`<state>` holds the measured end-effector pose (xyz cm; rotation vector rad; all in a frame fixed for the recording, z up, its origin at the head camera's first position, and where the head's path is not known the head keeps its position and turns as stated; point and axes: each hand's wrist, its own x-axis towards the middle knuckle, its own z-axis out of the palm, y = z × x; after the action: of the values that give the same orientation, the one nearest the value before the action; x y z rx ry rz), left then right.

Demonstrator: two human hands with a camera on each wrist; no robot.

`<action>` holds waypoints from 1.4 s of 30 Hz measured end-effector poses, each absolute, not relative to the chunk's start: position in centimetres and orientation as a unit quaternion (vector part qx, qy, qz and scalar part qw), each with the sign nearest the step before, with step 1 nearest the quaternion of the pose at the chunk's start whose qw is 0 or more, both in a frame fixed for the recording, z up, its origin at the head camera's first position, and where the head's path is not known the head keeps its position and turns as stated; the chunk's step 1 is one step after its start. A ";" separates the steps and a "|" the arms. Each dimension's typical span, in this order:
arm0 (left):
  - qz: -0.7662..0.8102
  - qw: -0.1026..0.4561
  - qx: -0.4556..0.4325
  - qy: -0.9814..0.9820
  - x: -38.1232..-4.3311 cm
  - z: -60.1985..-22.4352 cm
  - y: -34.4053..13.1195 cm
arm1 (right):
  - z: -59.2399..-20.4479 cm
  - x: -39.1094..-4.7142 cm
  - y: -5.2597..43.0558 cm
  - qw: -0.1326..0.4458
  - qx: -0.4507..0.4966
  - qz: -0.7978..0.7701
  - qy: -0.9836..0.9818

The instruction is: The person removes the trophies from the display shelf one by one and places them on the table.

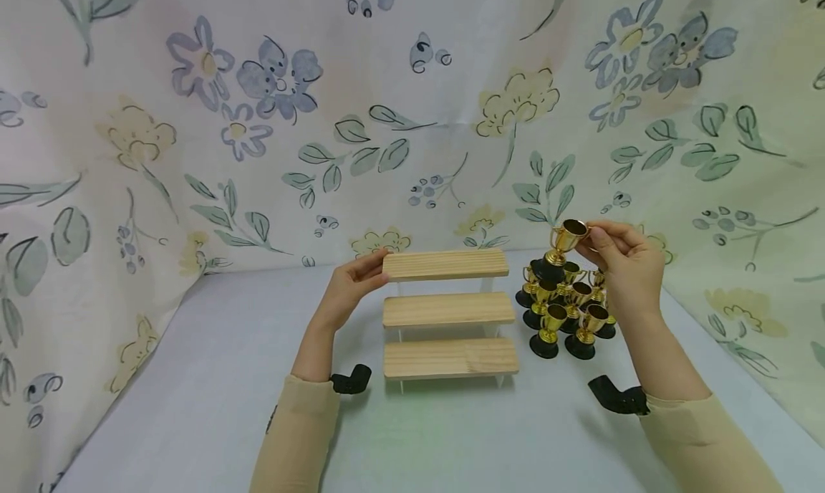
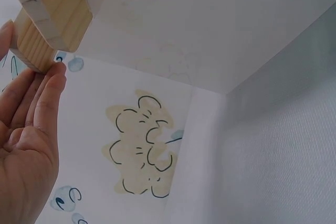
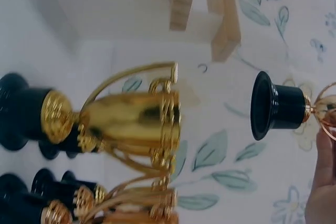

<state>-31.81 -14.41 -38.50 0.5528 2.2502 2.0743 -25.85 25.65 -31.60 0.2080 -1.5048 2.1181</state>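
A three-tier display stand (image 1: 450, 310) with pale wooden boards on clear supports stands mid-table. My left hand (image 1: 348, 285) holds the left end of its top board (image 1: 445, 265). In the left wrist view, the thumb and fingers lie on opposite sides of that wooden board (image 2: 34, 45). My right hand (image 1: 628, 274) pinches a small gold trophy cup (image 1: 567, 238) by its upper part, above a cluster of similar trophies (image 1: 580, 297). The raised trophy's black base (image 3: 287, 107) shows apart from the others in the right wrist view. Part of the cluster is hidden behind the right hand.
The stand's middle board (image 1: 449, 309) and bottom board (image 1: 451, 358) bear nothing. The trophies stand close together on the white table (image 1: 419, 443), just right of the stand. A flower-printed cloth (image 1: 387, 84) hangs behind and at the sides.
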 end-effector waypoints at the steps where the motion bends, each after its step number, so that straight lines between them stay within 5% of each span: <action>1: 0.669 0.018 0.179 0.721 -31.8 -38.5 -14.4 | -31.7 -25.7 26.1 0.266 0.072 0.788 -0.551; 31: 0.666 0.023 0.171 0.725 -31.7 -38.5 -14.5 | -34.6 -22.1 35.1 0.303 -0.014 0.828 -0.472; 42: 0.667 0.023 0.169 0.725 -31.8 -38.6 -14.6 | -37.2 -22.0 37.2 0.280 0.047 0.848 -0.447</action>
<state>-31.83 -14.59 -38.57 0.5225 2.2449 2.0652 -21.98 37.22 -37.23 0.1255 -1.1987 2.2740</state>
